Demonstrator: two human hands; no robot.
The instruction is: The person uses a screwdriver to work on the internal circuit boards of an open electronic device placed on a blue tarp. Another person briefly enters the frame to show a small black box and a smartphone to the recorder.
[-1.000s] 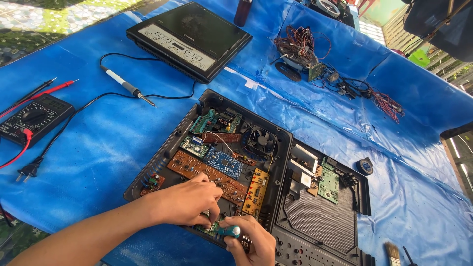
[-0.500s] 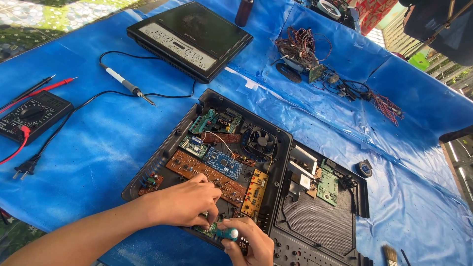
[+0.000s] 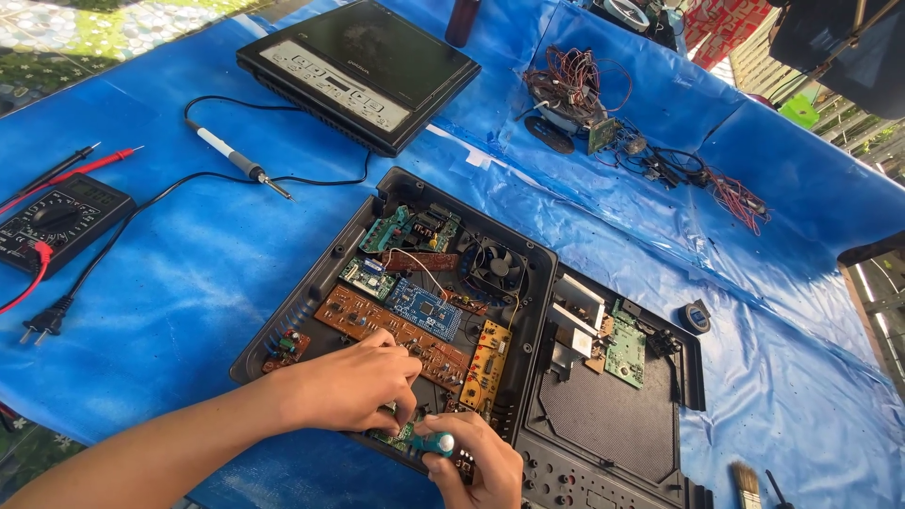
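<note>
Head view: screwdriver (image 3: 439, 443) (teal-handled) between right-hand fingers (image 3: 471, 454).

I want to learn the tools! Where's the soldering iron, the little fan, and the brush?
soldering iron (image 3: 229, 153), head view, on its pale handle.
cooling fan (image 3: 497, 267), head view, on its round hub.
brush (image 3: 746, 481), head view, on its bristles.

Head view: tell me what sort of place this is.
Probably an outdoor electronics repair spot. A blue tarp covers the work surface, with sunlit ground showing beyond its edge. On it lie a soldering iron, a multimeter and an opened appliance case full of circuit boards, which both hands work over.
</note>
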